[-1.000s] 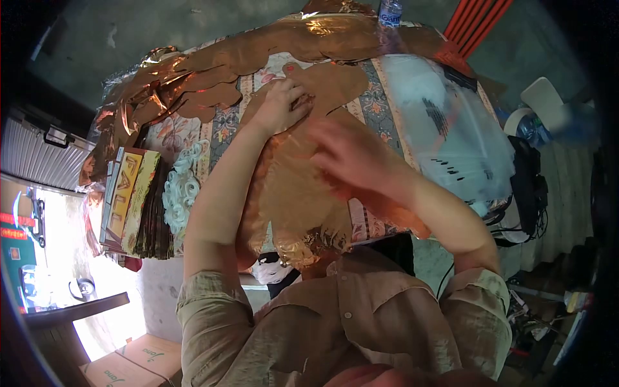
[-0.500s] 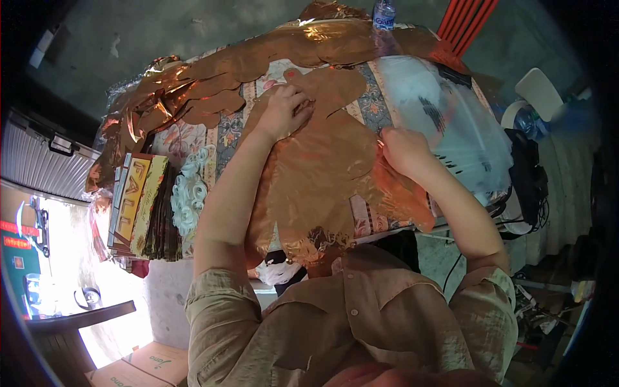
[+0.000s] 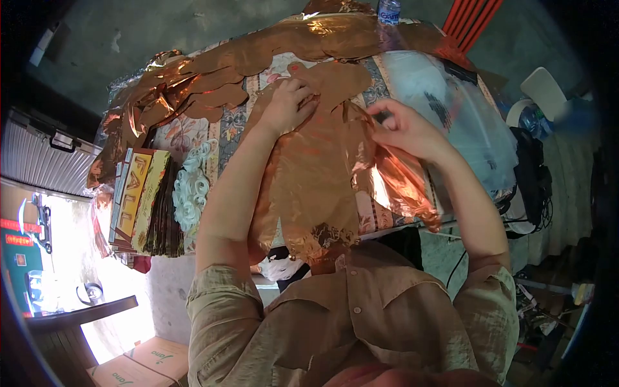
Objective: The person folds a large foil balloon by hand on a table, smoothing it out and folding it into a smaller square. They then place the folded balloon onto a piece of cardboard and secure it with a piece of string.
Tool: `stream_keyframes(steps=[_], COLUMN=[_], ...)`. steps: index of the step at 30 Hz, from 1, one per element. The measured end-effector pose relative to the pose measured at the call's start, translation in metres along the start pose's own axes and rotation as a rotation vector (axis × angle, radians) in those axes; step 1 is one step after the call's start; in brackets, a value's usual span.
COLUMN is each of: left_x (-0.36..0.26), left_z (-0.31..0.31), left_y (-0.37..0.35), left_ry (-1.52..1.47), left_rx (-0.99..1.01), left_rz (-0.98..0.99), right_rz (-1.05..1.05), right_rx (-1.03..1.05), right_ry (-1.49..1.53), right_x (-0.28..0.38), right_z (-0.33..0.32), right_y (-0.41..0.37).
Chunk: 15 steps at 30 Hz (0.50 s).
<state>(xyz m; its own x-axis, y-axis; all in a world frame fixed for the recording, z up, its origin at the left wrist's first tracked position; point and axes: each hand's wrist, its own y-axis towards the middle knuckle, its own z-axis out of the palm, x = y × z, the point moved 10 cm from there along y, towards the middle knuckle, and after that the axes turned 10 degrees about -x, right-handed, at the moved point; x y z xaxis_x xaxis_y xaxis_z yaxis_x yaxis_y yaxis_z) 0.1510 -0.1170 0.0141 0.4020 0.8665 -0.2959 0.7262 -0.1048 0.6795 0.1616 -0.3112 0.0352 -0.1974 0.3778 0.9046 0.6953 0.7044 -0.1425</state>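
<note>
A flat, uninflated copper-coloured foil balloon [image 3: 309,168] lies across the table in front of me, its crinkled lower edge near my shirt. On its upper part rests my left hand [image 3: 291,106], fingers curled and closed on the foil; the fingertips are partly hidden. My right hand [image 3: 409,132] pinches the balloon's right edge between thumb and fingers. That side is lifted and folded, and a shiny orange flap hangs below the hand. More copper foil [image 3: 258,55] stretches along the far edge of the table.
Left are white fabric roses [image 3: 191,184] and a stack of printed "FALL" packs [image 3: 135,200]. A clear plastic bag [image 3: 461,122] covers the right side. A water bottle [image 3: 389,11] stands at the back, near a red slatted chair [image 3: 474,22]. Patterned cloth [image 3: 230,132] covers the table.
My right hand has moved up a little and raised the balloon's right edge, which now folds and shines. My left hand stays nearly in place.
</note>
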Motion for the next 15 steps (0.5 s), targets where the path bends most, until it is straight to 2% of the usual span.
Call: stream_keyframes(steps=[1,3,5,7,9,10,11,12,13,15], left_x=[-0.001,0.0,0.005,0.013,0.016,0.02,0.023,0.029,0.033,0.02], left_z=[0.0,0.001,0.005,0.008,0.012,0.015,0.016,0.013,0.013,0.012], left_y=[0.001,0.0,-0.001,-0.003,-0.002,-0.002,-0.003,-0.002,-0.005,-0.007], left_ry=[0.001,0.009,0.023,-0.011,0.013,-0.066,-0.146,-0.224,-0.222,0.0], left_rx=[0.005,0.012,0.022,0.013,0.085,0.093,0.098,-0.005,-0.009,0.076], left_rz=[-0.005,-0.005,0.002,0.014,0.001,-0.029,-0.062,-0.145,-0.152,-0.071], right_rz=[0.043,-0.245,-0.324,-0.513,-0.338,-0.343,-0.447,-0.549,-0.55,-0.429], right_rx=[0.066,0.055,0.18,0.177,0.309,0.308,0.209,0.11,0.118,0.442], right_ry=[0.164,0.191,0.158,-0.053,-0.213,-0.21,-0.285,-0.359,-0.361,0.074], right_x=[0.005,0.049,0.081,0.096,0.081,0.075,0.081,0.087,0.082,0.081], right_z=[0.011,0.034,0.075,0.119,0.162,0.171,0.172,0.172,0.17,0.164], right_y=[0.003,0.014,0.017,0.026,0.033,0.03,0.026,0.024,0.022,-0.004])
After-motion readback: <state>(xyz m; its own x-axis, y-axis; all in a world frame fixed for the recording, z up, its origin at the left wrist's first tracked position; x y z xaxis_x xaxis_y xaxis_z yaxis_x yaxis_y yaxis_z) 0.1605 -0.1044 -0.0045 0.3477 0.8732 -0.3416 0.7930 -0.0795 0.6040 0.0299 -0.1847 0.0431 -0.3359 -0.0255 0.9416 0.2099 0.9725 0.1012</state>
